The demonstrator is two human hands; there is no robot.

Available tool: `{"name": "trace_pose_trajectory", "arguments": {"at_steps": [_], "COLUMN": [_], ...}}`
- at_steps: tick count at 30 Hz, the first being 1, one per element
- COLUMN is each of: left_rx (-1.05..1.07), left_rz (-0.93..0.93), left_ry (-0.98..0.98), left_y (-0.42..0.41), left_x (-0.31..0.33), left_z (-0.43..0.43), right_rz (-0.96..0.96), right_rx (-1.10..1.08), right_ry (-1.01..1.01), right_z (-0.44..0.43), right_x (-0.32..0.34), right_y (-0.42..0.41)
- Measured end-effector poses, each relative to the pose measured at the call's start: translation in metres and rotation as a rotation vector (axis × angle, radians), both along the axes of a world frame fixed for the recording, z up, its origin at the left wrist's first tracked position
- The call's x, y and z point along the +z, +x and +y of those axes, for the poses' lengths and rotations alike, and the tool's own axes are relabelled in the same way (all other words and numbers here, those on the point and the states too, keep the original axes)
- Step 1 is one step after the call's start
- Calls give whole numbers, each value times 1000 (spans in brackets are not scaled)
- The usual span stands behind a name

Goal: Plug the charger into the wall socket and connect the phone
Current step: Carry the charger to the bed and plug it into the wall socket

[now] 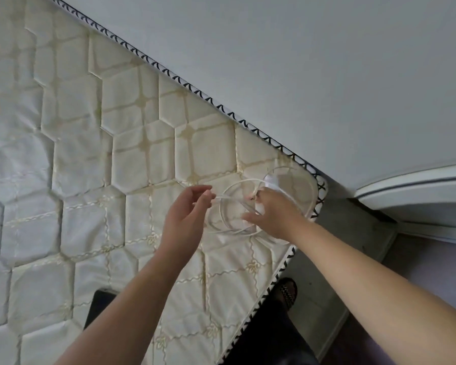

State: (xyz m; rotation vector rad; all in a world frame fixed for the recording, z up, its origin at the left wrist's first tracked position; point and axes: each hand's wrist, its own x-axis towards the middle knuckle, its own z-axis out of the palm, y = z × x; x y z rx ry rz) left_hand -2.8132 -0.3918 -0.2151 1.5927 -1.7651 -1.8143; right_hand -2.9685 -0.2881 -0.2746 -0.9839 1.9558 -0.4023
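A white charger cable [228, 219] lies in loose coils near the corner of a quilted cream mattress [90, 154]. My left hand [188, 214] pinches one strand of the cable between thumb and fingers. My right hand [274, 214] grips the coiled part, and the white charger plug [271, 180] shows just above its fingers. A dark phone [99, 306] lies on the mattress near the front, partly hidden by my left forearm. No wall socket is in view.
A plain grey wall [300, 61] runs along the mattress's far edge. A white curved frame [419, 188] stands at the right. Below the mattress corner is grey floor [327, 259], with my sandalled foot [287, 293] and dark trousers.
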Motion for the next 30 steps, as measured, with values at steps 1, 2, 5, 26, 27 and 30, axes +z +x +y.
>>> {"name": "trace_pose_trajectory", "arguments": {"at_steps": [1, 2, 5, 26, 27, 30], "left_rx": [-22, -67, -270, -607, -622, -566], "left_rz": [-8, -24, -102, -388, -384, -329], "left_ry": [-14, -39, -161, -227, -234, -228], "left_y": [-5, -12, -38, -62, -61, -61], "left_x": [-4, -8, -28, -106, -104, -94], "left_z": [-4, -7, -19, -15, -14, -10], "right_rz": [40, 69, 118, -26, -64, -126], "right_rx": [-45, -100, -229, -413, -423, -411], "right_ry": [-71, -154, -320, -1, 4, 26], "right_z": [2, 3, -1, 13, 19, 37], "right_x": [0, 2, 11, -26, -24, -15], "right_y": [-3, -8, -26, -31, -31, -31]}}
